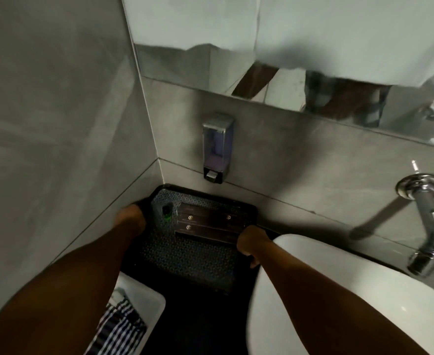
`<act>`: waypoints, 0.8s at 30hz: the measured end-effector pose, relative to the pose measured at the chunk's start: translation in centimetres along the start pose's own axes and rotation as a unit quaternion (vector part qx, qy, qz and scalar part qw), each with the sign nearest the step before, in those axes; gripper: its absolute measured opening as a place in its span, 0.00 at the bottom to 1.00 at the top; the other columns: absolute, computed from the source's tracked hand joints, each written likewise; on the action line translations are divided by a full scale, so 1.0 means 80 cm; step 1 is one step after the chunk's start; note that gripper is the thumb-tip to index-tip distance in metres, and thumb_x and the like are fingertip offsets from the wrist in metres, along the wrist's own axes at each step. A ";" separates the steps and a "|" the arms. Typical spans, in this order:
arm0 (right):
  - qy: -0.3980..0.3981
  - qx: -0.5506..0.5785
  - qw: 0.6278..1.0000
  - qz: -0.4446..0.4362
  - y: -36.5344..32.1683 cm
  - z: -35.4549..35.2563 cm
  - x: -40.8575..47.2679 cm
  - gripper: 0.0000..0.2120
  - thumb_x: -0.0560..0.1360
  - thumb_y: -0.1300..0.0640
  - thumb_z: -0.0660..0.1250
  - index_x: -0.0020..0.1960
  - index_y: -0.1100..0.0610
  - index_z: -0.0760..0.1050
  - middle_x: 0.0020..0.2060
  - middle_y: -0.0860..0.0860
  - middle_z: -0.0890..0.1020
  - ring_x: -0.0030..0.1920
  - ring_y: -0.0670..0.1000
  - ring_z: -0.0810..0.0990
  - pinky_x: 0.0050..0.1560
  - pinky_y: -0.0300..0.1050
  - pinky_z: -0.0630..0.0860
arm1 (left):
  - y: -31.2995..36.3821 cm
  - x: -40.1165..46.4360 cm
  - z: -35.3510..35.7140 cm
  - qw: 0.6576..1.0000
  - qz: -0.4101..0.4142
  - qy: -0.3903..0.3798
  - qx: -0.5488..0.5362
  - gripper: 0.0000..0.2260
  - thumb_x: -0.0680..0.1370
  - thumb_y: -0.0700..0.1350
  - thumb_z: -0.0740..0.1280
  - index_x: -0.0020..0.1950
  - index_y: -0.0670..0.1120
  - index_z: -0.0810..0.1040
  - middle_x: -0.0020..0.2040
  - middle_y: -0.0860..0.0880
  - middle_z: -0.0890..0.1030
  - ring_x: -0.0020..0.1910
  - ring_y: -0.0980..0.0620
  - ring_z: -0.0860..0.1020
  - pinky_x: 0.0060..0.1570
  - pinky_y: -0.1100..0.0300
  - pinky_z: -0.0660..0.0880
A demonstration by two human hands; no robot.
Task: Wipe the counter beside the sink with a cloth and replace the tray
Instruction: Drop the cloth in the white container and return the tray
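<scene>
A black tray (pixel 185 254) with a patterned mat sits in the corner of the dark counter (pixel 198 324), against both walls. It carries several flat dark packets (pixel 208 222) and a small dark bottle with a green base (pixel 166 212). My left hand (pixel 131 217) grips the tray's left rim. The tray's right rim, beside the white sink (pixel 339 290), is held by my right hand (pixel 253 242). A striped black-and-white cloth (pixel 118 326) lies in a white container (pixel 146 298) at the lower left.
A soap dispenser (pixel 217 148) hangs on the grey tiled wall above the tray. A chrome tap (pixel 427 221) juts from the wall over the sink. A mirror (pixel 287 47) spans the top and reflects a white garment.
</scene>
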State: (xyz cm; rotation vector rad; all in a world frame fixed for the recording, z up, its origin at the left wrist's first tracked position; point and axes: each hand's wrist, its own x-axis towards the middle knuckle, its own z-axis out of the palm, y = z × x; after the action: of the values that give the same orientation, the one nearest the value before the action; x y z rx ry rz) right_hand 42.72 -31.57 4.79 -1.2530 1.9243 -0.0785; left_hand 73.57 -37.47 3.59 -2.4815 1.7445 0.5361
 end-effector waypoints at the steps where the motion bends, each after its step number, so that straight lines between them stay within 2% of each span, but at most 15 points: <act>1: 0.008 0.006 1.000 -0.004 0.002 -0.009 -0.009 0.18 0.75 0.61 0.62 0.63 0.63 0.77 0.60 0.61 0.80 0.60 0.61 0.81 0.60 0.55 0.79 | 0.001 -0.008 -0.005 1.000 0.002 0.010 -0.014 0.19 0.81 0.46 0.59 0.70 0.41 0.72 0.68 0.40 0.75 0.67 0.41 0.74 0.68 0.50 0.70; 3: 0.016 0.024 1.000 -0.009 0.006 -0.024 -0.022 0.17 0.75 0.62 0.63 0.62 0.63 0.77 0.59 0.62 0.81 0.58 0.62 0.81 0.55 0.54 0.82 | 0.004 -0.027 -0.018 0.999 -0.001 0.017 -0.041 0.17 0.81 0.45 0.60 0.67 0.40 0.74 0.66 0.39 0.77 0.64 0.41 0.76 0.66 0.52 0.72; 6: 0.022 0.037 0.999 0.011 0.028 -0.047 -0.058 0.12 0.75 0.64 0.64 0.58 0.64 0.75 0.54 0.64 0.80 0.50 0.66 0.83 0.38 0.54 0.84 | 0.017 -0.071 -0.034 0.995 -0.019 0.029 -0.093 0.15 0.80 0.44 0.62 0.62 0.37 0.76 0.63 0.36 0.78 0.63 0.39 0.77 0.62 0.52 0.73; 9: 0.043 0.047 0.998 0.012 0.065 -0.066 -0.086 0.07 0.74 0.64 0.64 0.52 0.63 0.74 0.45 0.61 0.80 0.42 0.62 0.83 0.39 0.55 0.85 | 0.033 -0.111 -0.039 0.992 -0.020 0.017 -0.125 0.16 0.79 0.44 0.64 0.63 0.36 0.74 0.64 0.35 0.76 0.64 0.37 0.75 0.63 0.49 0.72; 12: 0.052 0.056 0.997 0.017 0.114 -0.091 -0.112 0.10 0.75 0.62 0.64 0.55 0.62 0.75 0.50 0.60 0.81 0.44 0.60 0.84 0.42 0.54 0.85 | 0.061 -0.156 -0.037 0.990 -0.017 -0.001 -0.138 0.18 0.78 0.42 0.66 0.64 0.34 0.75 0.64 0.34 0.76 0.64 0.37 0.76 0.62 0.49 0.72; 14: 0.053 0.058 0.997 0.028 0.144 -0.108 -0.124 0.08 0.76 0.59 0.64 0.53 0.60 0.75 0.49 0.59 0.82 0.44 0.58 0.84 0.41 0.51 0.85 | 0.078 -0.180 -0.028 0.990 -0.010 -0.007 -0.138 0.18 0.77 0.43 0.67 0.63 0.34 0.76 0.63 0.35 0.77 0.63 0.38 0.76 0.64 0.49 0.74; 18: 0.075 0.054 0.995 0.044 0.220 -0.151 -0.157 0.05 0.77 0.58 0.65 0.49 0.60 0.74 0.44 0.57 0.81 0.43 0.58 0.84 0.32 0.46 0.82 | 0.132 -0.247 -0.007 0.993 -0.019 -0.013 -0.117 0.15 0.76 0.45 0.68 0.56 0.36 0.79 0.58 0.37 0.81 0.58 0.39 0.79 0.52 0.54 0.75; 19: 0.085 0.047 0.994 0.049 0.237 -0.161 -0.162 0.04 0.77 0.59 0.64 0.49 0.60 0.73 0.44 0.58 0.80 0.45 0.59 0.84 0.34 0.48 0.82 | 0.146 -0.261 -0.003 0.992 -0.024 -0.020 -0.122 0.15 0.75 0.46 0.68 0.56 0.36 0.79 0.57 0.37 0.81 0.57 0.39 0.80 0.51 0.54 0.75; 21: 0.087 0.037 0.994 0.060 0.303 -0.195 -0.186 0.05 0.78 0.58 0.64 0.51 0.59 0.73 0.51 0.60 0.80 0.51 0.61 0.83 0.47 0.52 0.84 | 0.202 -0.304 0.016 0.992 -0.008 -0.039 -0.121 0.13 0.75 0.46 0.69 0.53 0.37 0.80 0.56 0.38 0.82 0.54 0.41 0.80 0.49 0.55 0.76; 23: 0.083 0.007 0.994 0.069 0.364 -0.222 -0.199 0.13 0.79 0.57 0.62 0.61 0.60 0.74 0.61 0.60 0.79 0.60 0.60 0.80 0.61 0.51 0.79 | 0.251 -0.338 0.040 0.991 0.018 -0.059 -0.117 0.11 0.75 0.46 0.68 0.49 0.38 0.80 0.55 0.39 0.82 0.50 0.42 0.81 0.48 0.56 0.77; 24: 0.094 -0.005 0.993 0.077 0.395 -0.233 -0.206 0.16 0.80 0.58 0.61 0.66 0.62 0.73 0.64 0.60 0.77 0.63 0.59 0.78 0.64 0.50 0.76 | 0.275 -0.357 0.053 0.990 0.033 -0.069 -0.119 0.12 0.75 0.46 0.68 0.51 0.37 0.80 0.56 0.39 0.82 0.51 0.42 0.81 0.49 0.55 0.77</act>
State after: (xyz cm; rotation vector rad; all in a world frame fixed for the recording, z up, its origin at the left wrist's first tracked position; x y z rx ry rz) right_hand 10.09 -9.43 12.55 -1.1335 2.1798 -0.1112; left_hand 43.71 -18.53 11.89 -2.4707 1.8110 0.9503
